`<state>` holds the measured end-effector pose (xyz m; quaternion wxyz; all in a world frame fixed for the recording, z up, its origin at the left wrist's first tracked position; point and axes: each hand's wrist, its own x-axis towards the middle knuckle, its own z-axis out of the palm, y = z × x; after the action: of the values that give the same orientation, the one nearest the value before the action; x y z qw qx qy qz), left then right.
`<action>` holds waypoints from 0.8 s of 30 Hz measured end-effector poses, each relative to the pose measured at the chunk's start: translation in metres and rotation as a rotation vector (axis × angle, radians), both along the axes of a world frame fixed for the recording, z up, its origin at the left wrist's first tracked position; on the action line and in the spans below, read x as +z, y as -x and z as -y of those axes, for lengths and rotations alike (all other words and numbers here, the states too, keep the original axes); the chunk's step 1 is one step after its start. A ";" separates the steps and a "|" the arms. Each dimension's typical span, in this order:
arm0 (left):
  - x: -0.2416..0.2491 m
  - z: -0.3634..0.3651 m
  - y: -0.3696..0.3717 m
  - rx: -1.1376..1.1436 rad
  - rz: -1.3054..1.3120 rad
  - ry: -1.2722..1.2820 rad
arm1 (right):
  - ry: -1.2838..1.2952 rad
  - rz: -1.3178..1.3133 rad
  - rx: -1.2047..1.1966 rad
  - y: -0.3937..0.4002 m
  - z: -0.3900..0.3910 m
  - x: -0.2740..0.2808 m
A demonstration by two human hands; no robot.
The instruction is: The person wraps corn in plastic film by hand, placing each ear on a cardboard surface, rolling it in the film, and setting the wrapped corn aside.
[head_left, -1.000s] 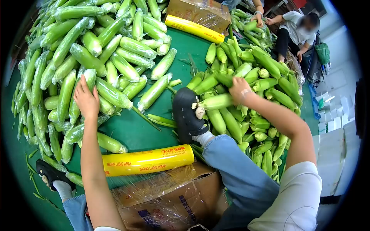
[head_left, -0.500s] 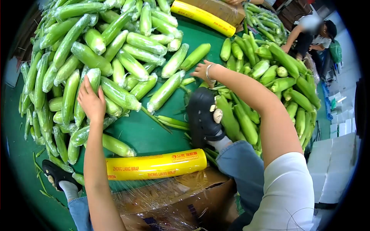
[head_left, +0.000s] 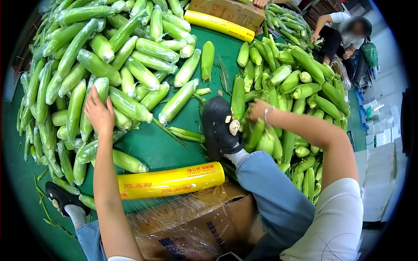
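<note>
My left hand [head_left: 99,114] is on the left pile, its fingers and thumb around the end of a plastic-wrapped ear of corn [head_left: 102,87]. My right hand [head_left: 260,110] is at the near left edge of the unwrapped corn pile [head_left: 311,91], fingers curled over a green-husked ear of corn [head_left: 253,135]. Motion blurs that hand and ear, and the fingertips are partly hidden. A single ear of corn [head_left: 207,61] lies on the green floor between the two piles. In front of me, a yellow roll of plastic wrap [head_left: 174,180] rests on a cardboard box [head_left: 196,222].
My black clog [head_left: 220,128] stands between the piles. At the back, a second yellow wrap roll [head_left: 220,25] lies by another cardboard box [head_left: 230,11]. A co-worker [head_left: 344,37] sits at the far right, near white boxes [head_left: 374,174]. Loose stalks [head_left: 187,134] lie on the floor.
My right hand has moved from beside the single ear toward me and right, onto the unwrapped pile. That single ear has turned more upright in view. My left hand stays on its wrapped ear.
</note>
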<state>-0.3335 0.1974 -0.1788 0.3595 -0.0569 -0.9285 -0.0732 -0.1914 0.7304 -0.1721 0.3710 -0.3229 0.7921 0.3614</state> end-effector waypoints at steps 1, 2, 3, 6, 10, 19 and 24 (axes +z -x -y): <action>0.000 0.002 0.000 -0.001 -0.003 0.000 | -0.017 -0.033 -0.056 -0.026 0.009 0.017; -0.001 0.003 0.001 0.001 0.000 0.008 | -0.025 -0.010 -0.103 -0.049 0.031 0.055; -0.003 0.002 0.001 0.002 0.007 0.012 | 0.122 -0.112 -0.079 -0.079 0.020 0.054; -0.003 0.002 0.000 0.009 0.032 -0.001 | 0.038 -0.149 -0.228 -0.141 0.012 0.084; -0.006 0.001 0.001 0.032 0.023 0.023 | -0.246 0.478 -0.746 -0.100 0.013 0.120; -0.010 0.002 0.006 0.023 -0.009 0.054 | 0.744 -0.518 -1.310 0.233 0.081 -0.032; -0.007 0.005 0.009 0.064 0.104 0.068 | 0.972 -0.823 -1.709 0.236 0.121 -0.082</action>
<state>-0.3424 0.1919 -0.1861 0.3107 -0.0355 -0.9493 -0.0329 -0.4273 0.6095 -0.2542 0.0366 0.3738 0.8794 -0.2926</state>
